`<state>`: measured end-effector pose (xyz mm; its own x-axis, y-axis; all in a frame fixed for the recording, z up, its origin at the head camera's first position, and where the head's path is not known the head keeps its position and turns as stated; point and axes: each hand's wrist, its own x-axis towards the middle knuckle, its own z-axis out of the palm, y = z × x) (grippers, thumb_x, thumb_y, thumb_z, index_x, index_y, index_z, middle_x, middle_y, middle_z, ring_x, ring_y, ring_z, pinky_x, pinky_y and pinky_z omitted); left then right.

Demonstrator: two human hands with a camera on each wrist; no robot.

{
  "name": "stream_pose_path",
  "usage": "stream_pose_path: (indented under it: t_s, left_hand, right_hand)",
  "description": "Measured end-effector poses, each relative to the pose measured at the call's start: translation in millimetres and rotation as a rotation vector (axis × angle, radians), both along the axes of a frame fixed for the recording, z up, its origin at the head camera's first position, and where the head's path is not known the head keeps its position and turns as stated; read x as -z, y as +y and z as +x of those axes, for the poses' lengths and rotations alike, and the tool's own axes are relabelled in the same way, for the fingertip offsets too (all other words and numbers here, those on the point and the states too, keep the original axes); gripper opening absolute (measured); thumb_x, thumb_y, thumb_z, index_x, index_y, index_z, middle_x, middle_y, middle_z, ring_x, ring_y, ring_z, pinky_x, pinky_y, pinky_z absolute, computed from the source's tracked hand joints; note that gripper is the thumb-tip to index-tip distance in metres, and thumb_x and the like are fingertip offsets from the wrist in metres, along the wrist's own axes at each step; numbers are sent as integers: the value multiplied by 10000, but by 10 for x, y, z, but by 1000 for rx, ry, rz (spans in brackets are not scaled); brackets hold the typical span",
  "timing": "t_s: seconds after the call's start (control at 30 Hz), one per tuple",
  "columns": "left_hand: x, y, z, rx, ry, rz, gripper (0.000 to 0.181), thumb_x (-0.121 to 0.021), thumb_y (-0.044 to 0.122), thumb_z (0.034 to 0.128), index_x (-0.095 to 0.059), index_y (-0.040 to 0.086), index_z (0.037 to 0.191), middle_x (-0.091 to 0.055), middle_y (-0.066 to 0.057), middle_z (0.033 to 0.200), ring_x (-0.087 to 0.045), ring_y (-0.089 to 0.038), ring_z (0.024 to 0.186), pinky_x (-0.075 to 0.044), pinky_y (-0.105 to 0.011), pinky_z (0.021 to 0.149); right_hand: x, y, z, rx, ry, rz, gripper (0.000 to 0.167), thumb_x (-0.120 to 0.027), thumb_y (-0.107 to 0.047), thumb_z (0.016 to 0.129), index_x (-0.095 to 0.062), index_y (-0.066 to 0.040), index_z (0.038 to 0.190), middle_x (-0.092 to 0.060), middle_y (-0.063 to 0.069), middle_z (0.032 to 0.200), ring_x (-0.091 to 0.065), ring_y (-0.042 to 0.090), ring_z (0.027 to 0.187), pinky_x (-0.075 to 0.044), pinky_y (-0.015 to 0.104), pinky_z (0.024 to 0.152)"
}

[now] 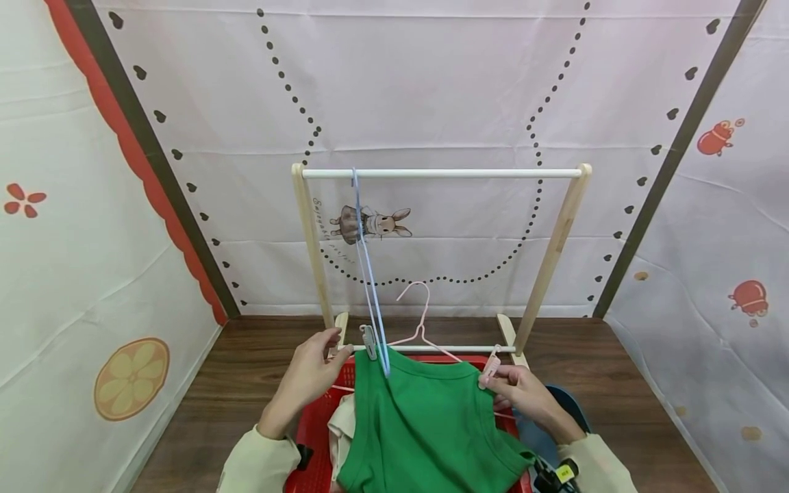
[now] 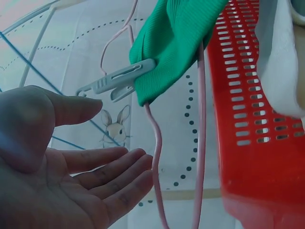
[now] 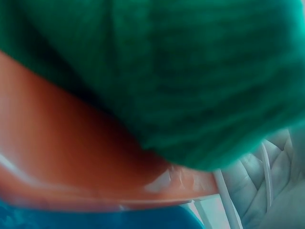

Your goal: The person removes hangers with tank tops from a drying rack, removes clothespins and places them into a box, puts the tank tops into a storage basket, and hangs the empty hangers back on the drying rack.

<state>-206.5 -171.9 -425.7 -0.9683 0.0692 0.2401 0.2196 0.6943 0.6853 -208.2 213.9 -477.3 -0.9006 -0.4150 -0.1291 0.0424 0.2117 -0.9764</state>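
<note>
A green sleeveless top hangs on a pink hanger above a red basket. A grey clothespin bites the strap on the left. Beside it is my left hand, thumb and fingers apart, holding nothing; its fingertips lie close to the hanger wire, and I cannot tell whether they touch. On the other strap, my right hand pinches a pale pink clothespin. Blurred green cloth fills most of the right wrist view, hiding the fingertips there.
Behind the basket stands a wooden rack with a white top bar. A blue hanger hangs from its left part, in front of the top. Pale cloth lies in the basket. A blue container stands at the right.
</note>
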Motion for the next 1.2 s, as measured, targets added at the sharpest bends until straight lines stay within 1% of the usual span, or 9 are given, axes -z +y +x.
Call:
stream_pose_path:
  t_s: [0.13,0.2,0.47,0.57,0.67,0.8,0.93,1.1,1.2]
  left_hand:
    - [18,46,-34,16,-14,-6,484,-669,182,946,-542,-75,1337,-640,-226,1196,-640,-360,1062,-521,-489,921]
    - [28,64,-49,19,-21,-6,497,-670,187,947,-533,-74,1347,-639,-228,1212,-634,-369,1084,-516,-491,935]
    - [42,127,-103,29,-31,6,534,-668,167,940,-494,-91,1374,-653,-203,1187,-635,-361,1089,-505,-504,942]
    - [42,140,-110,50,-54,9,544,-657,137,940,-468,-98,1393,-651,-208,1207,-622,-376,1121,-491,-514,959]
    - [39,148,-110,78,-76,18,555,-641,72,928,-439,-104,1414,-647,-209,1233,-606,-384,1159,-470,-519,987]
    - [29,155,-101,125,-108,61,586,-594,-19,900,-394,-109,1444,-641,-200,1255,-596,-391,1185,-467,-518,993]
    - [22,163,-96,165,-128,95,617,-561,-53,879,-369,-100,1463,-631,-199,1270,-586,-402,1200,-467,-520,991]
    - [20,179,-100,176,-135,101,648,-583,-54,863,-370,-77,1474,-620,-212,1284,-601,-371,1187,-484,-499,977]
    - [15,195,-99,180,-145,109,653,-616,-34,874,-373,-64,1479,-623,-213,1272,-619,-348,1166,-507,-474,955]
  right_hand:
    - [3,7,-4,-8,4,-5,390,-557,-187,1018,-579,150,1213,-734,120,972,-709,128,756,-591,320,711]
    - [1,10,-4,-10,2,-7,392,-555,-188,1020,-579,152,1213,-735,126,972,-712,129,757,-593,324,710]
    - [-10,10,-4,-23,-4,-9,375,-562,-193,1018,-595,138,1191,-731,133,961,-720,145,766,-596,349,712]
    - [-9,11,-6,-25,-5,-8,374,-561,-189,1018,-593,137,1199,-729,134,957,-720,149,766,-596,352,714]
    - [-8,9,-8,-25,-5,-6,379,-563,-190,1017,-590,138,1204,-728,140,951,-721,152,765,-596,354,716]
    - [-9,6,-9,-24,-3,-1,378,-564,-194,1017,-591,135,1201,-726,135,947,-721,156,766,-596,353,718]
    - [-11,6,-8,-25,-2,5,378,-561,-192,1019,-586,137,1203,-724,125,950,-721,161,772,-596,349,720]
    - [-13,10,-9,-33,-1,10,386,-558,-190,1021,-576,143,1214,-724,124,958,-720,164,775,-596,348,721]
    - [-15,15,-9,-40,0,11,382,-554,-188,1022,-577,143,1211,-723,127,958,-718,162,774,-595,345,719]
